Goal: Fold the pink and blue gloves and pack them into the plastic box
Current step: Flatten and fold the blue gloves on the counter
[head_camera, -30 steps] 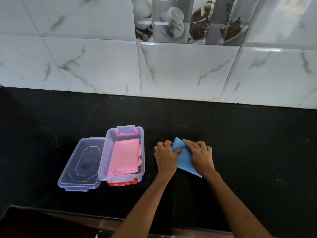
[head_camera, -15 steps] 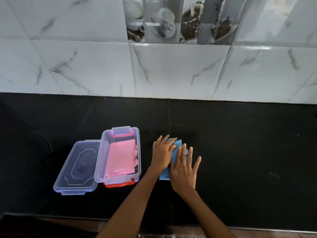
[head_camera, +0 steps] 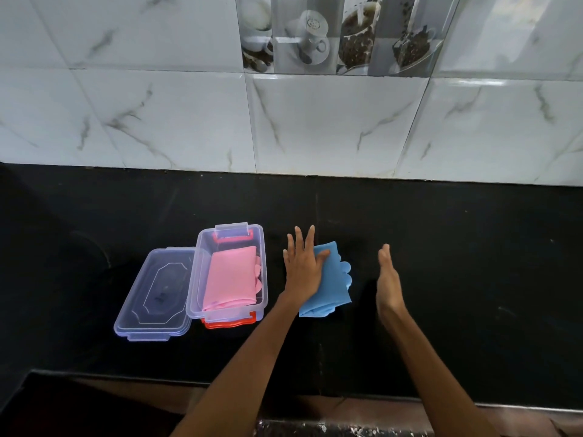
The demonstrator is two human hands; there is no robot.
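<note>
The left hand lies flat, fingers spread, pinning the folded blue glove to the black countertop, just right of the plastic box holding the pink glove. The right hand hovers open, holding nothing; lifting carelessly could spring the fold open

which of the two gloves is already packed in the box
The pink glove: it lies folded inside the clear plastic box. The blue glove lies outside on the black counter, pressed under the left hand.
</note>
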